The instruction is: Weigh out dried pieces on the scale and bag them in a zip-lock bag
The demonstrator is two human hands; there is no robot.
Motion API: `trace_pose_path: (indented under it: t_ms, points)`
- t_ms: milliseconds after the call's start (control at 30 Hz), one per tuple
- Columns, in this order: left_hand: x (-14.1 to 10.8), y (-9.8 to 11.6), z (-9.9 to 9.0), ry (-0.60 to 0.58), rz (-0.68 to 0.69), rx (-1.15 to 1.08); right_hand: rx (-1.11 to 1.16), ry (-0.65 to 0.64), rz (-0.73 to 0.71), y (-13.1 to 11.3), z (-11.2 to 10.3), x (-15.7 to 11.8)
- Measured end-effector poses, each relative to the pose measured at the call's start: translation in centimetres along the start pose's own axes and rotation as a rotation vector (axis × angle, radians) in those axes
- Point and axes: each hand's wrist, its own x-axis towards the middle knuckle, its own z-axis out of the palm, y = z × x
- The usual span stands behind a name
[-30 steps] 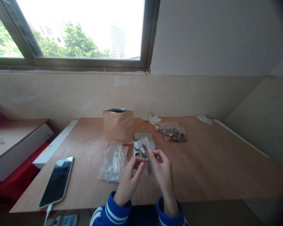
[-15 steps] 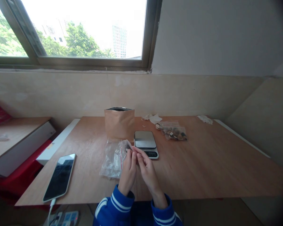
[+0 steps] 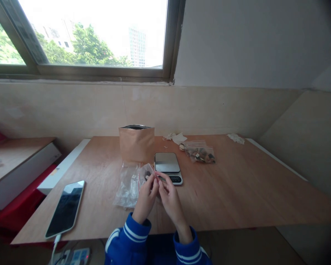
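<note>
My left hand [image 3: 145, 195] and my right hand [image 3: 169, 198] meet just in front of the scale, fingertips pinched together. Between them is a small clear zip bag [image 3: 145, 170] with dark pieces inside; its upper part shows beyond my left fingers, and my fingers hide the rest. Flat on the table to the left lie clear plastic bags [image 3: 125, 191], close beside my left hand. Beyond my right fingers sits a kitchen scale [image 3: 167, 162] with a silver plate and a dark display, partly covered by that hand.
An open brown paper pouch [image 3: 136, 145] stands behind the plastic bags. Filled zip bags [image 3: 201, 154] lie right of the scale, with crumpled white scraps [image 3: 179, 138] behind. A phone [image 3: 66, 209] with a charging cable lies at the table's left front.
The whole view has shifted slightly, so things appear a little further left. More of the small bag's dark contents shows beyond my left fingers. Both hands keep their pinch.
</note>
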Motion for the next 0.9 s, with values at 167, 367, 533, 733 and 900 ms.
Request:
trace_pose_path:
  t_ms: [167, 367, 533, 733, 900]
  points:
    - [0.5, 0.3, -0.9, -0.038, 0.071, 0.063, -0.181, 0.009, -0.026, 0.1, -0.2, 0.0]
    - [0.5, 0.6, -1.9, 0.028, 0.04, 0.114, -0.41, 0.361, -0.098, 0.5, -2.6, 0.2]
    - [0.4, 0.8, -3.2, -0.048, 0.034, 0.104, -0.252, 0.505, -0.113, -0.3, -5.1, 0.2]
    - [1.6, -1.5, -3.2, 0.176, -0.01, -0.211, -0.052, 0.431, -0.136, -1.9, -2.2, 2.3]
    - [3.6, -4.4, -2.4, 0.099, -0.246, -0.696, -0.037, 0.353, -0.131, -1.0, 0.5, 6.3]
